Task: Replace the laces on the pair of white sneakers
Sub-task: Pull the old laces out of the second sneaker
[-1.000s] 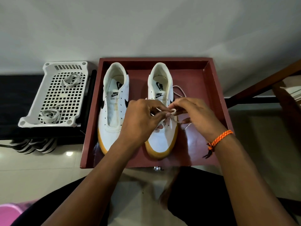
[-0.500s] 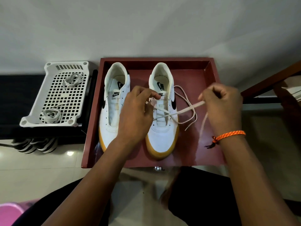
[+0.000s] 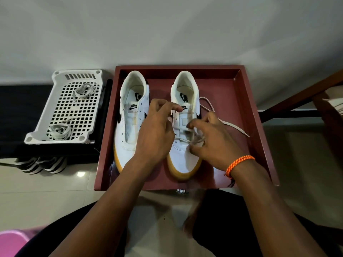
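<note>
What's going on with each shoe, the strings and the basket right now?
Left white sneaker with gum sole: no lace, eyelets empty.
Right white sneaker: partly laced near the toe.
White lace: loose end trails on the dark red wooden tray.
White plastic basket: holds two bundled laces.
Left hand: fingers curled over the shoe.
Right hand: pinches the lace.

Two sneakers stand side by side in the tray (image 3: 248, 115), with their heels toward the wall. The left sneaker (image 3: 128, 127) is near the tray's left wall, and the right sneaker (image 3: 183, 158) is in the middle. A lace (image 3: 232, 125) lies on the tray floor, right of the right sneaker. Left of the tray, the basket (image 3: 37, 134) sits on a shelf (image 3: 16, 108) and holds two lace bundles, one (image 3: 83, 90) behind the other (image 3: 59, 131). Both hands are over the right sneaker.
</note>
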